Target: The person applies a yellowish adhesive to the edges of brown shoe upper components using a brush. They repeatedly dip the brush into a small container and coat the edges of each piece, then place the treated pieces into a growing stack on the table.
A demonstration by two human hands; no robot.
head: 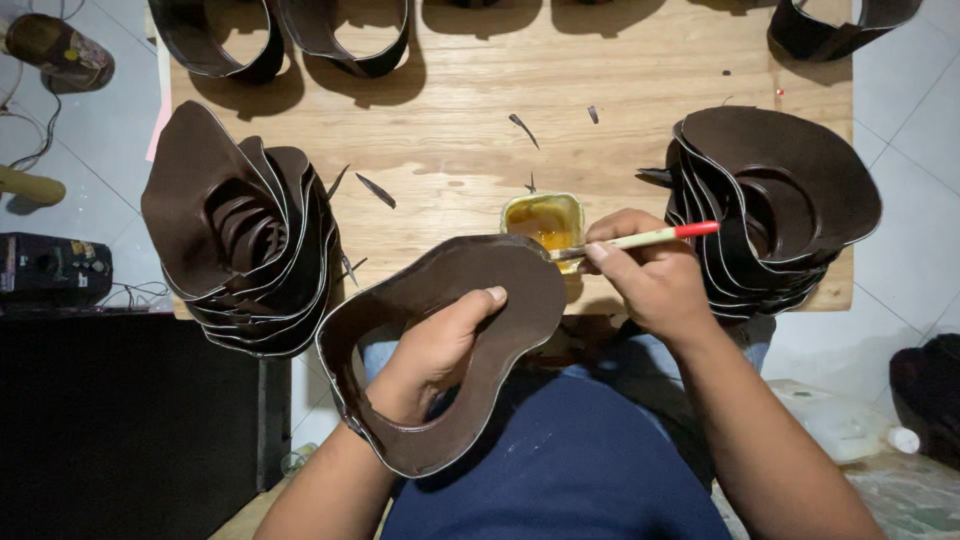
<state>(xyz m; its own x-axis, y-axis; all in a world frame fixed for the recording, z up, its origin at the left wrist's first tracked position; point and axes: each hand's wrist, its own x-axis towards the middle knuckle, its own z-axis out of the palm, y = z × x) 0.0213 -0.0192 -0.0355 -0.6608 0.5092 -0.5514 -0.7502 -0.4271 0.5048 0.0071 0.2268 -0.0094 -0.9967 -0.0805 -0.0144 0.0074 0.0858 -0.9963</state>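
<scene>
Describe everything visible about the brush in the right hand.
The brush is a thin stick with a pale shaft and a red rear end, lying almost level. The right hand pinches it near the front. Its tip, partly hidden, meets the edge of the dark brown brim piece beside the small glue cup.

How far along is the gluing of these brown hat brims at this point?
Which stack is finished cannot be told: brims sit in a left stack and a right stack. In hand: the left hand holds one brim while the right hand dips a brush at the glue tub.
</scene>
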